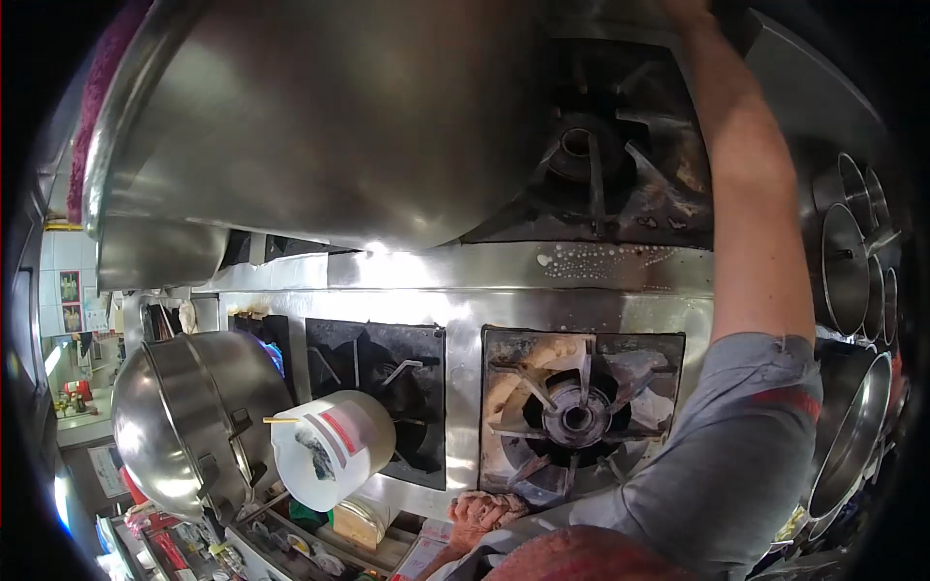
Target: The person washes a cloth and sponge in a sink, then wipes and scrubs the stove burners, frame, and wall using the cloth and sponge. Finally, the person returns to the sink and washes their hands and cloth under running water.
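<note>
My right arm reaches up along the right side, past the burners. My right hand (686,8) is blurred and cut off at the top edge, beside the rear burner (575,142), so its fingers are hidden. At the bottom, my left hand (472,513) is closed at the stove's front edge, with something pale and wrinkled at its fingers that I cannot make out. Just above it is the front burner (577,416) with its dark grate. A white plastic bucket (373,431) stands to the left, over part of another burner (417,378).
A very large steel pot (320,116) fills the upper left. A rounded steel vessel (203,416) stands at the left. Soapy drops lie on the steel ledge (484,266). Several pots hang or stand at the right, including a round one (845,271). Containers crowd the lower left.
</note>
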`<action>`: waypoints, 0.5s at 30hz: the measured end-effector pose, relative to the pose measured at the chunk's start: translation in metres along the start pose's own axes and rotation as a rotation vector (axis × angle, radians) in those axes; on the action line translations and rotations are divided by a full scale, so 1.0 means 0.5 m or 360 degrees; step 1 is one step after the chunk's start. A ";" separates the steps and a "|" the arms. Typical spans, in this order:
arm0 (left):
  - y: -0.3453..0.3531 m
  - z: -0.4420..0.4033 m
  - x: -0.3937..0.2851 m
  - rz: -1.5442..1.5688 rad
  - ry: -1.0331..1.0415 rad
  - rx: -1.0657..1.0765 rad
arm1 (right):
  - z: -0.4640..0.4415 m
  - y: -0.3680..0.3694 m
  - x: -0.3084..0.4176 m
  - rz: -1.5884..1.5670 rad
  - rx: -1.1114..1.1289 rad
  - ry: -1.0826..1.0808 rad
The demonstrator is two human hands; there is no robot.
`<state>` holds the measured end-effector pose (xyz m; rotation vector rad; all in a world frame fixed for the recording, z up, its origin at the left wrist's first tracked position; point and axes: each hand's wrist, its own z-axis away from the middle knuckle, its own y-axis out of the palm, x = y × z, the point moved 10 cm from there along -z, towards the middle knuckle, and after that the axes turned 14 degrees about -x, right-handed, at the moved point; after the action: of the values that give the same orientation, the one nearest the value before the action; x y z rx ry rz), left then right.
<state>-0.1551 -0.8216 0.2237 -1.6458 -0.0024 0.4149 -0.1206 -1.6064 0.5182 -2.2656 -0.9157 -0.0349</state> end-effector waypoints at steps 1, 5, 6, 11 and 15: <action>0.004 -0.002 0.003 0.0055 -0.0041 -0.0005 | 0.014 -0.073 0.016 0.0046 -0.0013 -0.0130; -0.003 -0.015 0.000 0.0135 -0.0187 0.0110 | -0.037 0.092 -0.087 -0.0088 -0.0167 0.0038; 0.001 -0.016 0.000 0.0138 -0.0174 0.0103 | -0.037 0.113 -0.061 0.0044 -0.0367 -0.0171; 0.005 -0.012 0.005 0.0158 -0.0181 0.0151 | -0.007 -0.022 -0.088 -0.0011 -0.0474 -0.0076; 0.028 -0.009 0.004 0.0072 -0.0128 0.0305 | 0.039 0.080 -0.169 0.0562 -0.0496 -0.0446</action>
<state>-0.1552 -0.8272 0.2097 -1.4421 0.0140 0.5003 -0.1636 -1.6665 0.4577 -2.7444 -0.6682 0.3246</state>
